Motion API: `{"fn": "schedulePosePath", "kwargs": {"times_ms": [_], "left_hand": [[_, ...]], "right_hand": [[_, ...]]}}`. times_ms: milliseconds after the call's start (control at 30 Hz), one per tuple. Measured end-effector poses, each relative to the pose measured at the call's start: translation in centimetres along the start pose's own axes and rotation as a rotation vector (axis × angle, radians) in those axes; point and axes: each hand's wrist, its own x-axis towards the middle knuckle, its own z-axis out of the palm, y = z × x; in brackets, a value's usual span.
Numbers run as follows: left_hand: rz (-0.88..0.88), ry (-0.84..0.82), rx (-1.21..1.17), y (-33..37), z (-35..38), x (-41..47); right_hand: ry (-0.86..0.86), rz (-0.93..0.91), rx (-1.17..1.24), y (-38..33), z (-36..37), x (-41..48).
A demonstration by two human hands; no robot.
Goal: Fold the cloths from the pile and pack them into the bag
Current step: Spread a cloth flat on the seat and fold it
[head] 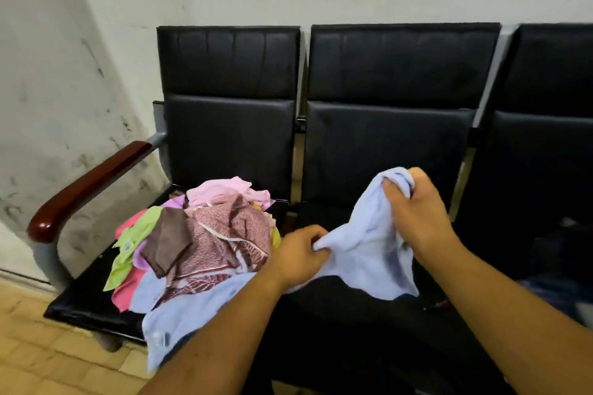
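Note:
A light blue cloth [369, 234] hangs between my two hands above the middle seat. My left hand [298, 256] pinches its lower left corner. My right hand [417, 212] grips its bunched upper edge, held higher. A pile of cloths [205, 234] lies on the left seat: pink, green, brown, patterned maroon and light blue pieces. A dark shape at the right seat [558, 253] may be the bag; it is too dim to tell.
A row of black padded chairs [385, 138] stands against a stained white wall. A red-brown armrest [90, 183] borders the left seat. Yellowish tiled floor [38, 349] lies at the lower left.

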Motion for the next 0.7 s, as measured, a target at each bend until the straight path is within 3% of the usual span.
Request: {"fn": "schedulePosePath", "kwargs": {"times_ms": [133, 200, 267, 333, 400, 533, 700], "left_hand": [[0.048, -0.215, -0.38, 8.4, 1.5, 1.1], [0.103, -0.257, -0.217, 13.5, 2.3, 2.3], [0.154, -0.144, 0.051, 16.9, 2.8, 3.1], [0.292, 0.009, -0.053, 19.3, 2.1, 3.3], [0.355, 0.09, -0.133, 21.3, 1.1, 4.1], [0.405, 0.067, -0.166, 25.3, 0.6, 5.9], [0.214, -0.058, -0.358, 25.9, -1.5, 7.4]], "right_hand": [[-0.068, -0.127, -0.169, 0.6, -3.4, 0.4], [-0.057, -0.153, -0.218, 0.3, -5.4, 0.8], [-0.007, -0.186, -0.186, -0.7, -7.2, 1.0], [-0.017, -0.189, -0.099, -1.9, -9.5, 0.8], [-0.172, -0.1, -0.058, -2.3, -11.2, 0.2], [-0.461, 0.219, -0.073, 0.4, -12.6, -1.1], [-0.436, 0.332, 0.22, 2.2, -13.8, -1.2]]}}
